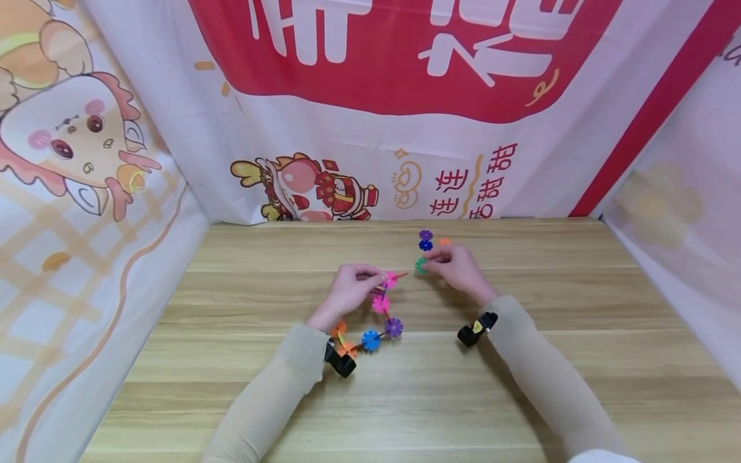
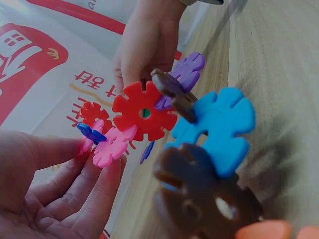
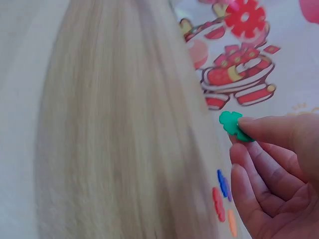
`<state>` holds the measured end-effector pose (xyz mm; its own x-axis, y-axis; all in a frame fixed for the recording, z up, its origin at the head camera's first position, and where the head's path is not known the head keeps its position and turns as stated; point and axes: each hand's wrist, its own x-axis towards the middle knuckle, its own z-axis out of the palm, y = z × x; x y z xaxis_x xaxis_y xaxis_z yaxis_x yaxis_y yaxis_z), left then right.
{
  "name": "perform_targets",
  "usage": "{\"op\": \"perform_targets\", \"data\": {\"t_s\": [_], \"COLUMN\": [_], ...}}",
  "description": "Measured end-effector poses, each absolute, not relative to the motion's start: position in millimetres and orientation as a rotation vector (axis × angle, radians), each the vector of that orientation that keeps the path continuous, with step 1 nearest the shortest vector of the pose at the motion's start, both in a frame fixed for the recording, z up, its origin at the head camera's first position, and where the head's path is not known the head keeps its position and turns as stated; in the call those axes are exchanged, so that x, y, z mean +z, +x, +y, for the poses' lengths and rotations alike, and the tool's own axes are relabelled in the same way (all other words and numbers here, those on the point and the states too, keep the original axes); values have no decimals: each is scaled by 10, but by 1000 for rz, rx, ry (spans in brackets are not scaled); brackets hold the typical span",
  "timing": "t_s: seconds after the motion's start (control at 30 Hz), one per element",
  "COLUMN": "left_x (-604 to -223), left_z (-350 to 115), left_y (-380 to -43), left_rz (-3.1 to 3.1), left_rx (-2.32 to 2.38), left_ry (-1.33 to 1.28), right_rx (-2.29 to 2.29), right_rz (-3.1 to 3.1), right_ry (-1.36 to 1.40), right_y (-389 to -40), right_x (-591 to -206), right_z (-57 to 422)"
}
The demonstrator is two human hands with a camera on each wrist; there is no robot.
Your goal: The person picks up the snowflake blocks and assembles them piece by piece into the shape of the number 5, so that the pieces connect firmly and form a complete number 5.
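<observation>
My left hand [image 1: 353, 287] pinches a pink notched plastic disc [image 1: 390, 280] close to the end of a linked chain of discs. A red disc [image 2: 94, 114] sticks out from that end. Down the chain follow another pink disc [image 1: 380, 304], a red disc [image 2: 134, 119], a purple disc [image 1: 394, 327], a blue disc [image 1: 371, 341], brown discs [image 2: 192, 199] and orange pieces [image 1: 347, 350] under the left wrist. Between thumb and fingertips, my right hand [image 1: 460, 267] holds a single green notched disc [image 3: 230, 123], apart from the chain's red end.
Loose discs lie at the back of the wooden table [image 1: 278, 257]: a purple disc [image 1: 426, 235], a dark blue disc [image 1: 426, 245], an orange disc [image 1: 444, 242] and a red disc [image 3: 218, 204]. Printed cloth [image 1: 376, 148] rises behind the table and along its sides.
</observation>
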<state>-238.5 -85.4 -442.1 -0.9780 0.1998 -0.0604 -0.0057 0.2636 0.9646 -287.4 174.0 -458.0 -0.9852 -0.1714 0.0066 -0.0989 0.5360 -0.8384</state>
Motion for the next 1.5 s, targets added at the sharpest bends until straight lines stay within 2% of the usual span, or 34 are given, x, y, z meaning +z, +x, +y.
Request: {"op": "perform_targets", "data": {"t_s": [0.57,1.5], "left_x": [-4445,-4462], "left_z": [-846,-778], "left_y": [-2389,-2345], "left_rz": [2371,2472], "left_rx": [1796,1769], "left_ry": [186,140], "right_rx": [-1816,-1971], "right_rz": [2370,2204], "right_ry": [-246,-136], "right_y": [-2596,-2507], "right_x": [-4440,-4514], "right_z": [1649,1549]}}
